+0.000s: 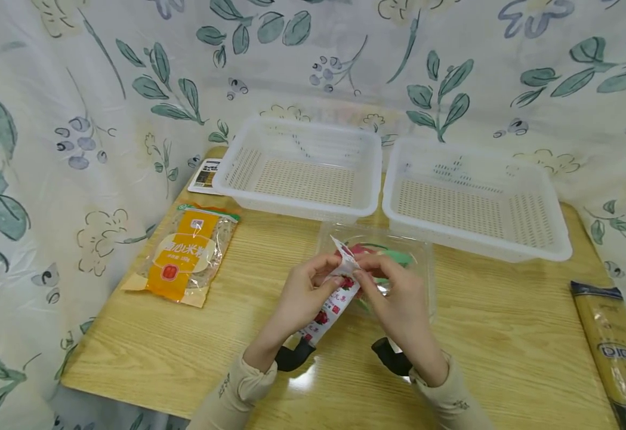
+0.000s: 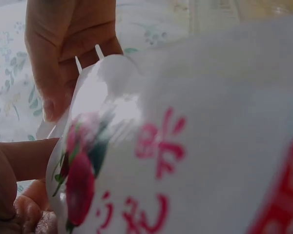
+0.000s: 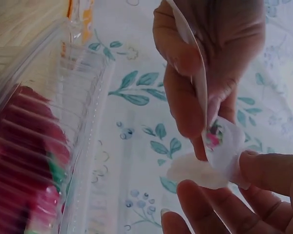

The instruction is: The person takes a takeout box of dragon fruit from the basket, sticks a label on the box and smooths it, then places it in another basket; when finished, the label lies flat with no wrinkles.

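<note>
between the two hands, above the table [image 1: 237, 352], we find the printed white packet [image 1: 325, 315], pinched from both sides near its upper end. the left hand [image 1: 308, 294] lays its thumb along the face, fingers curled behind; the right hand [image 1: 401, 292] pinches the far edge, so each grip is closed on the same strip. we judge that the next move turns on that short span between the two pinches. from it the packet's long axis slants back toward us and leftward, so most of its length lies on the left hand's side, and that hand is nearer. its lower end comes up to the black piece [image 1: 293, 357] at the left wrist; we cannot tell whether they touch, nor whether the upper end is torn.

just beyond and below the grip sits the clear container [image 1: 429, 263], its red and green contents showing. farther past it stand the left basket [image 1: 296, 206] and the right basket [image 1: 479, 243]. we see open room left of the grip, as far as the orange bag [image 1: 186, 251], and more to its right.
</note>
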`<action>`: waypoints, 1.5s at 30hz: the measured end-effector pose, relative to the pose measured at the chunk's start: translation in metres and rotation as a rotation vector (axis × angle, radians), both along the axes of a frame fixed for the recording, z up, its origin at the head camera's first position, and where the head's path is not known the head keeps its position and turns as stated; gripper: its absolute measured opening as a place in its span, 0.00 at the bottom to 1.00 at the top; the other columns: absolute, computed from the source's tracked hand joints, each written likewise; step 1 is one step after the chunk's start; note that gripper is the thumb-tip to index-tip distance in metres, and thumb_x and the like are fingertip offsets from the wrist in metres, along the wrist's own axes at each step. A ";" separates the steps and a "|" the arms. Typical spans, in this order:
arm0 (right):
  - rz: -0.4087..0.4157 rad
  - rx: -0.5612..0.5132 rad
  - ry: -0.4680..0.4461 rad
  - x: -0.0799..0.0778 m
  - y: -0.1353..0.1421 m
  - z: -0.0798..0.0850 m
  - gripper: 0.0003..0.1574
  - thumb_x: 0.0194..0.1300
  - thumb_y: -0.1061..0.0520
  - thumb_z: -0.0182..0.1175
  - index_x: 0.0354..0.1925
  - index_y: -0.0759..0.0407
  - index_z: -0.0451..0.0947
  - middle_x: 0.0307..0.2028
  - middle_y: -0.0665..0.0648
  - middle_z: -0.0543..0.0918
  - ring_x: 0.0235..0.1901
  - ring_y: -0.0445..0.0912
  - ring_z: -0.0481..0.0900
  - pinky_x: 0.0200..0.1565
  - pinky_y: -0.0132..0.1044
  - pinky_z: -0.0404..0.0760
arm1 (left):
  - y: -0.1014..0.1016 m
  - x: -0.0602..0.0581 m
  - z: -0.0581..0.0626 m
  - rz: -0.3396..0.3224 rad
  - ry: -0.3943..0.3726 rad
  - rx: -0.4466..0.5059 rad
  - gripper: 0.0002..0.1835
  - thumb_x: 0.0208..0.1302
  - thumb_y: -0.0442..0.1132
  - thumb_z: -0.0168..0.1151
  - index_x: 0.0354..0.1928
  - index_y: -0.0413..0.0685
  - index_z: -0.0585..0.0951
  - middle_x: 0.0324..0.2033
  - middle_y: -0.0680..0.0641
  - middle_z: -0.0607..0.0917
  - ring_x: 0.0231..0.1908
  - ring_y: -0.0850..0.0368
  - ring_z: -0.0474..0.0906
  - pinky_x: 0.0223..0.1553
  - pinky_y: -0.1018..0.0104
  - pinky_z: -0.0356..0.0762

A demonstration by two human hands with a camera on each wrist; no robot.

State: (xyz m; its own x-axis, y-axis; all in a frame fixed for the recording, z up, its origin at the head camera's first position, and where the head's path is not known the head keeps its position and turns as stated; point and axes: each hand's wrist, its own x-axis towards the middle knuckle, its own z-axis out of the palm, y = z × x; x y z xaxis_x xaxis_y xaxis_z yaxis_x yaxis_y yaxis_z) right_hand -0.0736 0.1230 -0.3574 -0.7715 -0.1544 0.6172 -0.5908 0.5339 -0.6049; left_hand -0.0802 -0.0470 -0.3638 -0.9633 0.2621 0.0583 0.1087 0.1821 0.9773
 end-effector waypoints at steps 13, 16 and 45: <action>-0.061 -0.084 -0.117 -0.004 0.007 0.000 0.05 0.57 0.68 0.67 0.35 0.64 0.81 0.38 0.59 0.89 0.30 0.43 0.85 0.31 0.20 0.79 | -0.025 -0.006 -0.013 0.034 -0.116 -0.033 0.18 0.65 0.28 0.58 0.56 0.45 0.79 0.48 0.36 0.83 0.28 0.56 0.85 0.22 0.71 0.78; -0.080 -0.111 -0.111 -0.006 0.009 -0.001 0.04 0.57 0.69 0.67 0.33 0.65 0.81 0.33 0.58 0.88 0.30 0.37 0.82 0.32 0.19 0.78 | -0.038 -0.009 -0.018 0.057 -0.142 -0.048 0.18 0.66 0.28 0.57 0.57 0.44 0.78 0.47 0.36 0.83 0.26 0.59 0.84 0.20 0.71 0.77; -0.228 0.005 -0.188 -0.020 0.041 -0.003 0.04 0.59 0.66 0.65 0.32 0.66 0.79 0.26 0.59 0.86 0.25 0.46 0.83 0.29 0.17 0.76 | -0.106 -0.057 -0.065 0.307 -0.164 -0.533 0.31 0.69 0.37 0.54 0.70 0.34 0.59 0.63 0.29 0.70 0.59 0.33 0.72 0.55 0.45 0.75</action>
State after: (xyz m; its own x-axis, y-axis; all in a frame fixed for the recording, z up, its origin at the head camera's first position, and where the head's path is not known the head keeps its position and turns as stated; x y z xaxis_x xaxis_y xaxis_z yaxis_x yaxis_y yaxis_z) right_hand -0.0936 0.1641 -0.3601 -0.8876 0.0329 0.4594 -0.3330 0.6432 -0.6894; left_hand -0.1372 -0.1528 -0.4284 -0.9844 -0.0755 -0.1588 -0.1695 0.6471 0.7434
